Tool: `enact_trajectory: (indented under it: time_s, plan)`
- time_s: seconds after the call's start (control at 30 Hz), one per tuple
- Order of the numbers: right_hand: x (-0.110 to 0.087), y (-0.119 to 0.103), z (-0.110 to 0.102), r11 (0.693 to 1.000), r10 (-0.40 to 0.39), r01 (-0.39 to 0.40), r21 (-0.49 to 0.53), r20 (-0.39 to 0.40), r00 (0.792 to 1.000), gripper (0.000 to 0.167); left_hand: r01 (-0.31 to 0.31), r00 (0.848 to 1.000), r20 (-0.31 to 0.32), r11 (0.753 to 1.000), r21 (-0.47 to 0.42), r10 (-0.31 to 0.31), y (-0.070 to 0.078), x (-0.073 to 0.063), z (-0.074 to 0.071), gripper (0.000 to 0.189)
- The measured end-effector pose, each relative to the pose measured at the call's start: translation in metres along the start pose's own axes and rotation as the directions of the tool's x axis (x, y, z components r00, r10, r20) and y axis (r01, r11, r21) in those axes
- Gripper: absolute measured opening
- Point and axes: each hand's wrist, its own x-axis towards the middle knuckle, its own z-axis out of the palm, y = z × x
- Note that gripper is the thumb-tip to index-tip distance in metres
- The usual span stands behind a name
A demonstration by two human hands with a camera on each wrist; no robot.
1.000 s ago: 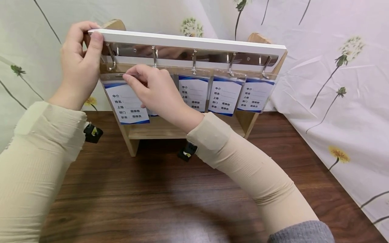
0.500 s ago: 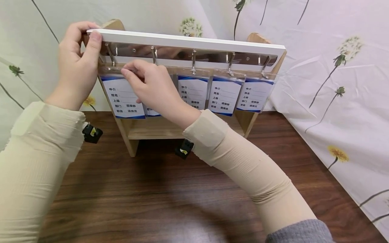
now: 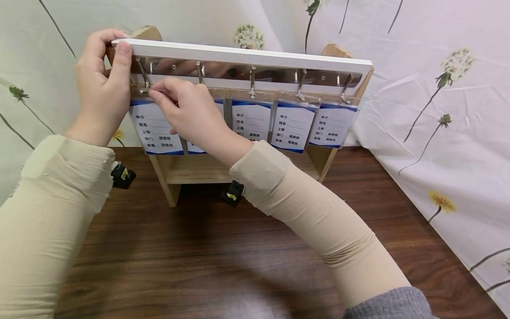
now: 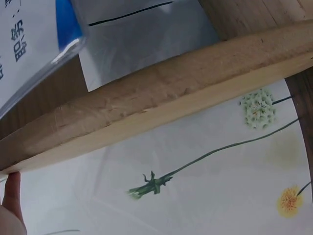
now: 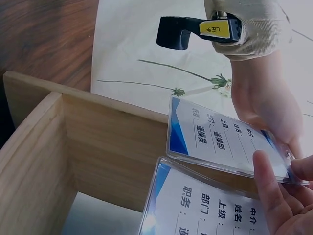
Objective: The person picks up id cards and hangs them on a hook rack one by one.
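My right hand (image 3: 191, 108) pinches the top edge of the leftmost clear badge holder (image 3: 157, 128), which has a white and blue card inside. The holder's top lies at the lower end of the leftmost metal hook (image 3: 142, 73); whether the hook passes through its slot, I cannot tell. In the right wrist view, thumb and fingers are at the top of this badge (image 5: 220, 137). My left hand (image 3: 101, 84) grips the left end of the white rail (image 3: 247, 49), thumb in front. Another badge (image 3: 195, 148) hangs mostly hidden behind my right hand.
Several hooks line the rail's metal strip. More badges hang to the right, including the middle badge (image 3: 252, 117) and the rightmost badge (image 3: 334, 124). A wooden stand (image 3: 199, 170) carries the rail on a dark wooden table (image 3: 239, 257). Flower-print cloth (image 3: 418, 110) surrounds it.
The right hand has moved left and slightly up, bringing the leftmost badge with it, and the badge's top is now by the leftmost hook. The left hand keeps its grip on the rail.
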Motion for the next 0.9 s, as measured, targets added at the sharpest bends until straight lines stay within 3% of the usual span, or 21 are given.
enact_trajectory:
  time_s: [0.23, 0.47, 0.73, 0.8, 0.9]
  plan:
    - [0.0023, -0.002, 0.002, 1.0, 0.016, -0.016, -0.007, -0.016, 1.0, 0.029, -0.01, 1.0, -0.017, 1.0, -0.012, 0.009, -0.0002, -0.0001, 0.0003, 0.016]
    - [0.0031, -0.0042, 0.0035, 0.999, 0.01, -0.013, -0.045, -0.06, 0.998, 0.028, -0.135, 0.99, -0.022, 0.985, 0.105, 0.138, -0.0025, -0.0004, 0.001, 0.015]
    - [0.0043, -0.0042, 0.0064, 0.995, 0.008, -0.018, -0.1, -0.098, 0.995, 0.027, -0.121, 0.991, -0.035, 0.986, 0.117, 0.126, -0.0032, -0.0004, 0.0027, 0.014]
    - [0.0046, -0.0043, 0.0069, 0.995, 0.014, -0.024, -0.101, -0.101, 0.995, 0.027, -0.153, 0.987, -0.025, 0.978, 0.142, 0.158, -0.0038, -0.0007, 0.0021, 0.014]
    - [0.0054, -0.0048, 0.0078, 0.994, 0.026, -0.037, -0.103, -0.104, 0.994, 0.028, -0.152, 0.987, -0.029, 0.979, 0.134, 0.157, -0.0033, -0.0009, 0.0022, 0.015]
